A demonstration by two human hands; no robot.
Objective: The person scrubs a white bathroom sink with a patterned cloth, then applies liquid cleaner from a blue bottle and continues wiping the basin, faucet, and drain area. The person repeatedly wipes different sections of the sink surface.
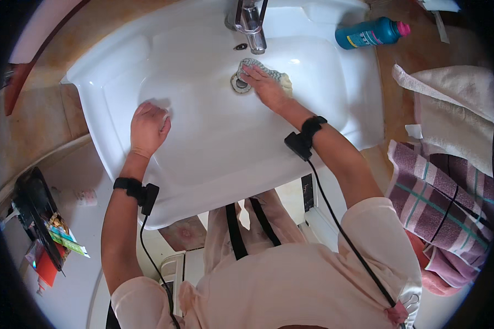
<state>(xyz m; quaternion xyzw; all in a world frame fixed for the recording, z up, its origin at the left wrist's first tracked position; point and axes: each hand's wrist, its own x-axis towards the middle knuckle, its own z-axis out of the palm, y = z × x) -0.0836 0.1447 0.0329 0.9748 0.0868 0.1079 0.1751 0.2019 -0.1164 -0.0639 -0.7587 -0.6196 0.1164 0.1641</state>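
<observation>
I am watching a person [296, 285] who is standing at a white sink [197, 129]. The right hand [265, 88] is grasping a patterned cloth [268, 68] with a yellow part, right at the drain [239, 84], on its upper right edge. The fingers are lying over the cloth, probably so it is not sliding about.

The left hand [150, 127] is making a loose fist, well to the left of the drain. I cannot tell if anything is tucked inside, or if it is touching the sink. Maybe it is leaving room for the right hand.

Behind the drain, the shiny tap [252, 27] is pointing down, likely so water is landing inside the sink. A blue bottle [366, 34] is sitting far back and right of the drain, perhaps so it is not getting in the way. Farther right, a pale towel [458, 112] and a checked towel [436, 189] are hanging or lying, maybe so they are not getting splashed.
</observation>
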